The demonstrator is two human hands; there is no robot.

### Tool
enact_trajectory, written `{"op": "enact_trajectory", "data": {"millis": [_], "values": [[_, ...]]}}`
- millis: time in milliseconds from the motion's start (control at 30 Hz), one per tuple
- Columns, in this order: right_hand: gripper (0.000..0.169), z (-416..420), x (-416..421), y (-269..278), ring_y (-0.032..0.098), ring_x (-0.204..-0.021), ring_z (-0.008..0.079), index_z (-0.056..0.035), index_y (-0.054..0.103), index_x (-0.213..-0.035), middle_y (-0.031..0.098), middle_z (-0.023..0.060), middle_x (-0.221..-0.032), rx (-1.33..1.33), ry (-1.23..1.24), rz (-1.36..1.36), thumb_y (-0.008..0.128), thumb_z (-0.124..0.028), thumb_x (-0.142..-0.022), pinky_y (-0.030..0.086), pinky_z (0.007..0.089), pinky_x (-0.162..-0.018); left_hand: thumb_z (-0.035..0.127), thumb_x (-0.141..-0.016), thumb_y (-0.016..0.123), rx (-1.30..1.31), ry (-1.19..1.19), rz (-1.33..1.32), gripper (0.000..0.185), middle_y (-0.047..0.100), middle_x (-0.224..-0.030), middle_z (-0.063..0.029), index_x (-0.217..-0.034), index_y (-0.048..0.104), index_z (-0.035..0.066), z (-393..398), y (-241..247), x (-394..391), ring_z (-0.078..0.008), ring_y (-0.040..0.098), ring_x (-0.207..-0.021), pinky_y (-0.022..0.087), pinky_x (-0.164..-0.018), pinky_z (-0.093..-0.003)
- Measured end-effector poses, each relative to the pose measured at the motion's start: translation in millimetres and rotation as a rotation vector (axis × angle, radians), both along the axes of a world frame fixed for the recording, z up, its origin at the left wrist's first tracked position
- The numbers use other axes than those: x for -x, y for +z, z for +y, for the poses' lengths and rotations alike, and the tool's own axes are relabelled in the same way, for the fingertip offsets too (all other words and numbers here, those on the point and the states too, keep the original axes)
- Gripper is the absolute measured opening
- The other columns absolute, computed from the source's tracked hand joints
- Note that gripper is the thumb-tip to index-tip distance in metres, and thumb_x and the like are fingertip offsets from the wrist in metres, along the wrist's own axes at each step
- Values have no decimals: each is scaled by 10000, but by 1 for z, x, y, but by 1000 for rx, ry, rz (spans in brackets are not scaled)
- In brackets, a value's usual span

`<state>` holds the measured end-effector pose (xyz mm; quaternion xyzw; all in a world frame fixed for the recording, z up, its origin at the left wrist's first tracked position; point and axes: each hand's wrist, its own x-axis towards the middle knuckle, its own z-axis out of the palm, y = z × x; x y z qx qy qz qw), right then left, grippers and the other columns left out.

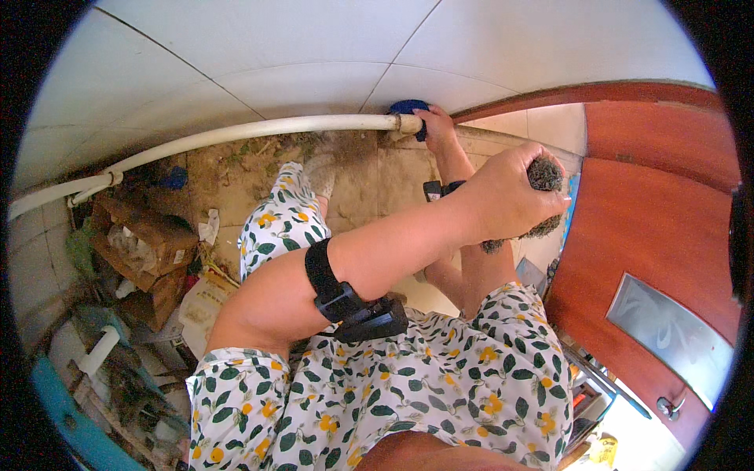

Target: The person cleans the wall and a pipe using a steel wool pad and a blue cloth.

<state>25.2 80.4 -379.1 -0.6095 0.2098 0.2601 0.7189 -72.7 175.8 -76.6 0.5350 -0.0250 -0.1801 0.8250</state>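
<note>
Crossing over to the right, my left hand is closed around a dark grey, coarse scouring pad, which looks like steel wool; more of it shows below the fingers. Farther off, my right hand grips a dark blue object beside the end of a white pipe, close to the tiled wall. The pipe partly covers the blue object, so its kind is unclear. My left forearm passes over my right arm and hides part of it.
A soiled tiled floor lies below the pipe. At left are an open cardboard box with crumpled waste, white paper and a blue scrap. A reddish-brown door with a glass panel stands at right. A blue edge shows lower left.
</note>
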Motion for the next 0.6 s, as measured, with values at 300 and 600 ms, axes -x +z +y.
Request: {"op": "enact_trajectory", "data": {"millis": [300,600], "values": [[148,-24,24,7,607,-716,170,11,614,-941,649,71,-852,125,-103,-399,621,29,-795,495,300,-634,179,-752,709,113,-17,21,280,586,-775,-30,-971,580,61,-4,-5,7,-107,565,-713,483,-656,-263],[161,50,10,211,616,-845,202,-50,581,-1037,642,102,-943,-312,-266,-610,553,-79,-882,533,333,-707,194,-739,728,27,33,-9,268,614,-822,-24,-941,604,69,1,-17,0,-114,580,-766,486,-714,-270]]}}
